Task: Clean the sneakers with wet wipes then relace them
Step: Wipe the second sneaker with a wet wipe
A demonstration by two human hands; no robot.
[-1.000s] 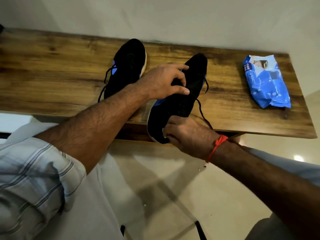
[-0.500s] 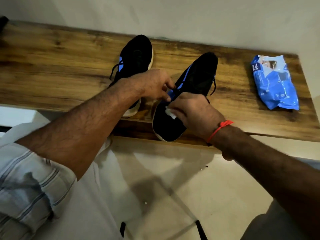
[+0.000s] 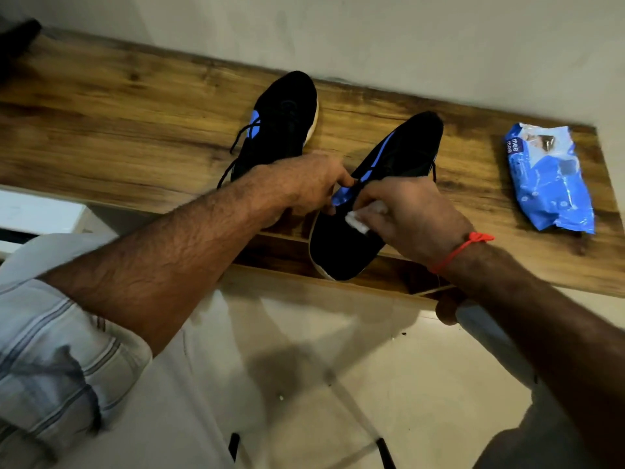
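Since the earlier frame, your right hand has come up from the heel of the near sneaker onto its collar, and your left hand has dropped from the laces to the shoe's left side. At upper left of centre, the far sneaker sits flat on the wooden shelf, its loose laces trailing toward you. Just right of it, your left hand is curled against the blue-striped side of the near sneaker, apparently steadying it; exactly what the fingers pinch is hidden. At centre, that sneaker overhangs the shelf's front edge heel-first, so it could tip toward you if released. Your right hand grips a crumpled white wet wipe pressed to the collar. Judging by looks, the shoe is light, soft fabric on a firmer sole; hold it by the sole edge or heel. The wipe is limp and damp. At far right the blue wipes pack lies well apart, with bare shelf between it and the shoe.
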